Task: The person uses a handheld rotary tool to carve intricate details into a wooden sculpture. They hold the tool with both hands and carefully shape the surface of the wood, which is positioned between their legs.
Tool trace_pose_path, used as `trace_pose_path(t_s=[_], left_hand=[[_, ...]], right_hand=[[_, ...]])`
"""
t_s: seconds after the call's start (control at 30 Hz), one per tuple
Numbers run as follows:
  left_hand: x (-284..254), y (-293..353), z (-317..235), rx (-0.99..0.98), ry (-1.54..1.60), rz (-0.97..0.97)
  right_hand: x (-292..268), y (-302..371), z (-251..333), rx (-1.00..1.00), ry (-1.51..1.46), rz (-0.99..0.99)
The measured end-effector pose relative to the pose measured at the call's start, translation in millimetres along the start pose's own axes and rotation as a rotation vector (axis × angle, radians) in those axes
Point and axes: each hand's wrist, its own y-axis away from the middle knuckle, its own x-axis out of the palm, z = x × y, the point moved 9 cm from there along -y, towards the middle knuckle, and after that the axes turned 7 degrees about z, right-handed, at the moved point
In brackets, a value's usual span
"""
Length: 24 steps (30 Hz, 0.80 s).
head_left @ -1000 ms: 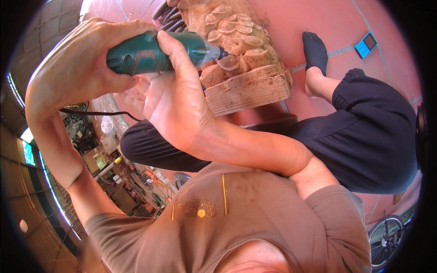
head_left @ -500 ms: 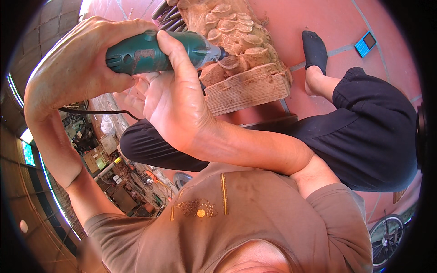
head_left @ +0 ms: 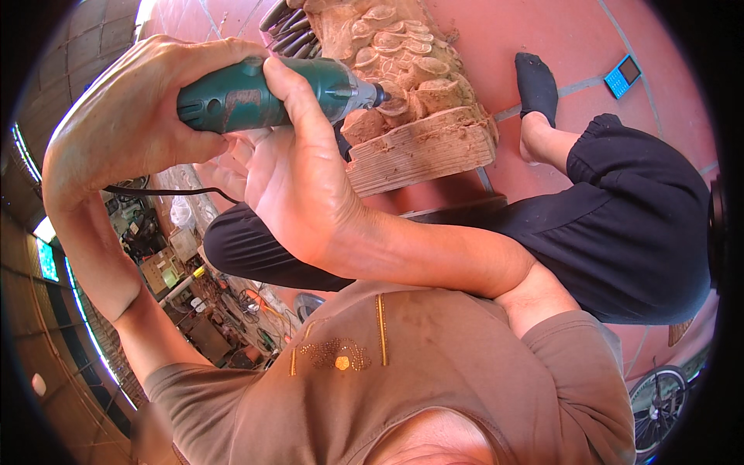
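A green rotary tool (head_left: 240,97) with a grey nose is held level above a carved wooden block (head_left: 418,85). My left hand (head_left: 116,116) wraps round the tool's rear end, thumb and fingers on opposite sides. My right hand (head_left: 302,182) grips its front part, the thumb over the body and the palm underneath; its other fingers are partly hidden. The tool's dark tip points at a rounded leaf-like shape near the block's close end, and the bit itself is too small to make out. A black cord (head_left: 170,191) runs beneath my hands.
Several dark-handled hand tools (head_left: 291,31) lie beside the block's left side. My socked foot (head_left: 536,85) rests on red floor tiles, right of the block. A blue phone (head_left: 622,76) lies farther right. Cluttered tools and wires (head_left: 225,302) sit at left, a bicycle wheel (head_left: 660,407) at lower right.
The rotary tool has turned and shifted very slightly, its nose a touch lower in the picture. Both hands have kept their hold on it.
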Motion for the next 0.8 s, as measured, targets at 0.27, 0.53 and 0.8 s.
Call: trace_pose_path(t_s=[0.27, 0.53, 0.8], left_hand=[[5, 1, 4, -0.048, 0.025, 0.013], [9, -2, 5, -0.094, 0.046, 0.043], [11, 7, 4, -0.122, 0.087, 0.022]], right_hand=[[-3, -2, -4, -0.008, 0.049, 0.064], [-10, -2, -6, 0.023, 0.028, 0.039], [-9, 0, -11, 0.025, 0.032, 0.035]])
